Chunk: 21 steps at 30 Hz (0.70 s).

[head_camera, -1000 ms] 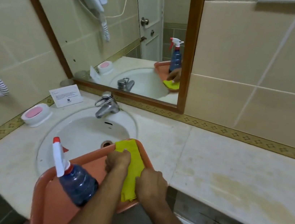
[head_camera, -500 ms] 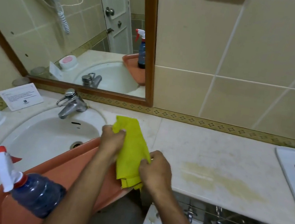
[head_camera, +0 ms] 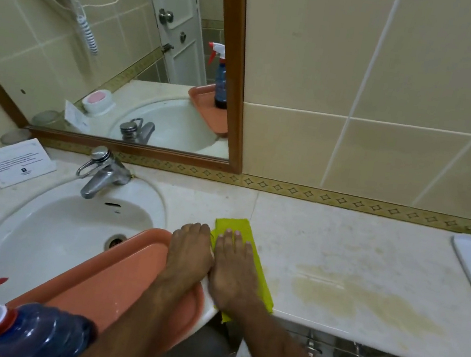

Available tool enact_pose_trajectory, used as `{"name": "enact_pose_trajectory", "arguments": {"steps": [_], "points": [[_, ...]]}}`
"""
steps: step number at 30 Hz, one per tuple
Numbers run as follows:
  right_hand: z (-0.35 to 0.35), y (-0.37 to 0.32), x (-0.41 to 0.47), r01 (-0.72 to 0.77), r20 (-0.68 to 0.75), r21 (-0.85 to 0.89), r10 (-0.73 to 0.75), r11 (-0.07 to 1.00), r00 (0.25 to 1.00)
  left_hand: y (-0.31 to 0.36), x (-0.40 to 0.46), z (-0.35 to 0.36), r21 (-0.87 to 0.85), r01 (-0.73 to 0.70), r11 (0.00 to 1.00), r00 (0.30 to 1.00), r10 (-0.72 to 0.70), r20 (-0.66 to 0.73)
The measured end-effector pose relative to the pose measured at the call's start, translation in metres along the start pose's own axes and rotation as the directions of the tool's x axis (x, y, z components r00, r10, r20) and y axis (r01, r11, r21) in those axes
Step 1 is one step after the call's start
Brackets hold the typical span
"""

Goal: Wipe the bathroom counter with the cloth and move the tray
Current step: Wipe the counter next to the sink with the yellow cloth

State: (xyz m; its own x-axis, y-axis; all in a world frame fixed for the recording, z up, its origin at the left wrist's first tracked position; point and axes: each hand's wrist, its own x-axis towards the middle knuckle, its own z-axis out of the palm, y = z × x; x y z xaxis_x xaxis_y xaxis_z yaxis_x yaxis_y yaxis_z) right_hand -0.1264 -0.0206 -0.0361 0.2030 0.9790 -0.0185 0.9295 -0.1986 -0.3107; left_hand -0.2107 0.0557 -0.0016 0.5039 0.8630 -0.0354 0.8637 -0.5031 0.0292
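Both hands press flat, fingers spread, on the folded yellow-green cloth lying on the pale stone counter beside the basin; the left hand overlaps the salmon plastic tray perched across the sink, the right hand beside it; a sideways nudge might tip that tray and its 1 blue spray bottle.

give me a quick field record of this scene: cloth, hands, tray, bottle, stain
cloth: yellow cloth flat on the counter, right of the sink
left hand: left hand flat at the cloth's left edge
right hand: right hand pressed flat on the cloth
tray: orange tray resting across the sink
bottle: spray bottle on the tray
stain: yellowish stain right of the cloth, uncovered
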Motion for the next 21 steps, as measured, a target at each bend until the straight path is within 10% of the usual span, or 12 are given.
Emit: {"name": "enact_pose_trajectory", "arguments": {"steps": [10,21], "points": [[0.012,0.023,0.001,-0.051,-0.108,0.064,0.058,0.997,0.992,0.022,0.011,0.002,-0.003,-0.047,0.999,0.996,0.048,0.080],[-0.039,0.204,-0.024,-0.327,-0.207,-0.035,0.314,0.944,0.927,0.086,-0.010,0.053,-0.104,-0.240,0.965,0.970,0.242,0.013]]}}
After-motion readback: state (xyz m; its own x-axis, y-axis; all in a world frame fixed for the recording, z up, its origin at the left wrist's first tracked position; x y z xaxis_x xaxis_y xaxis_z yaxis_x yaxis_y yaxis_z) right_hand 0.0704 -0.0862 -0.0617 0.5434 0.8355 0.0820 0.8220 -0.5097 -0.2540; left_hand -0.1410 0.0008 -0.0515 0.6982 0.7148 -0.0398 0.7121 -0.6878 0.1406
